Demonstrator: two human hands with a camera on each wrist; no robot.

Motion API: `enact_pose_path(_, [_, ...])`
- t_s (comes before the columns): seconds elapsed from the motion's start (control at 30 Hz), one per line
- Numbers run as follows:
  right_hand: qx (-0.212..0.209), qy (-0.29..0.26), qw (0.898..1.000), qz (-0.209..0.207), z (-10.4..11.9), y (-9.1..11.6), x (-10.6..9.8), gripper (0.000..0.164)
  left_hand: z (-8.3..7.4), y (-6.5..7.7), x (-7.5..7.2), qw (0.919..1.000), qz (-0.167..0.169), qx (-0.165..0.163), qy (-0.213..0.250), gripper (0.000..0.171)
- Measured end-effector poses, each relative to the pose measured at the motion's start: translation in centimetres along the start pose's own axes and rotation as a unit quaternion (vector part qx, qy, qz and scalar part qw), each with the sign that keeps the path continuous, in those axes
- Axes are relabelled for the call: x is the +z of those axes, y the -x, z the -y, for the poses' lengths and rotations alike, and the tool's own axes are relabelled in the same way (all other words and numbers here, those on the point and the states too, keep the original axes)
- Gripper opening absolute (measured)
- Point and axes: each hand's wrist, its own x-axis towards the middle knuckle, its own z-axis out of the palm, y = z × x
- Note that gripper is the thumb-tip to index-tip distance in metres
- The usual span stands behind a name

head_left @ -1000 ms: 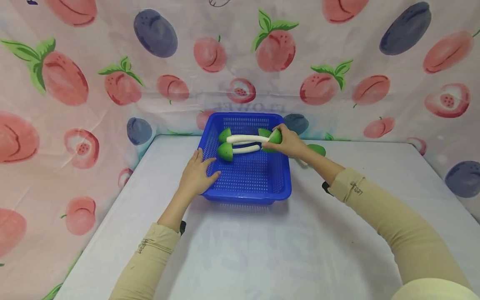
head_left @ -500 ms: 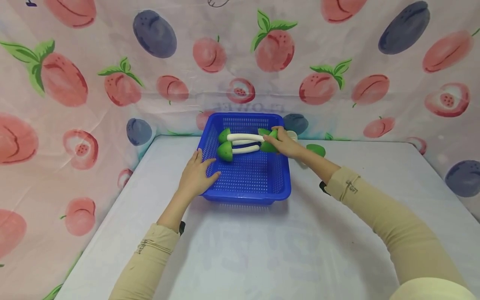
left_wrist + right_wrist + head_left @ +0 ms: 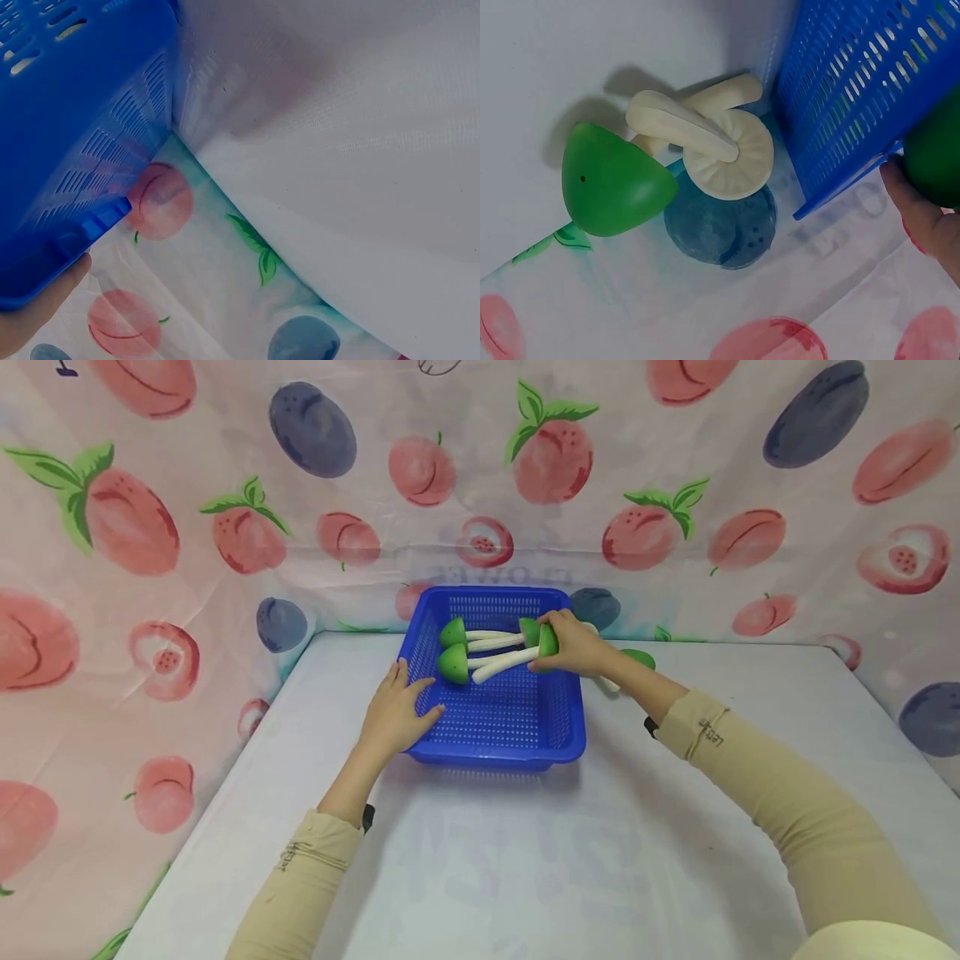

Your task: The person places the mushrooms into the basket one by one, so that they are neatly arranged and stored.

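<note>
A toy mushroom with a green cap and white stem (image 3: 506,665) is held by its cap in my right hand (image 3: 581,647), over the right side of a blue perforated basket (image 3: 487,752). Its stem points left and toward me, above other mushrooms. Inside the basket lie more such mushrooms, with a back left cap (image 3: 453,633), a front left cap (image 3: 453,663) and a right cap (image 3: 529,631). My left hand (image 3: 396,714) rests on the basket's left rim, fingers spread and thumb toward the inside. In the right wrist view, the held green cap (image 3: 937,157) is partly cut off.
Outside the basket's right wall lie more toy mushrooms: a green cap (image 3: 615,184), and a pale cap underside (image 3: 754,161) with its stem. The white table (image 3: 540,860) meets a fruit-print cloth (image 3: 345,460) behind the basket.
The held mushroom's stem has swung from level near the back to slanting toward me, in front of the other stems. My left hand stays on the rim.
</note>
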Motion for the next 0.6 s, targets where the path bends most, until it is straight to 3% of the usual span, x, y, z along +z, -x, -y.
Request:
enact_pose_path(0.2, [0.001,0.077,0.997,-0.002,0.3,-0.8,0.3,0.077,0.2,-0.1,-0.1,1.0000,-0.001,0.001,0.000,0.055])
enact_pose_path(0.33, [0.009,0.101,0.995,-0.010,0.6,-1.7,0.9,0.081,0.4,-0.1,0.0,1.0000,-0.001,0.001,-0.004,0.055])
enact_pose_path(0.6, [0.049,0.076,0.996,-0.007,0.6,-2.8,2.3,0.076,0.3,-0.1,0.1,1.0000,-0.001,0.005,-0.002,0.054])
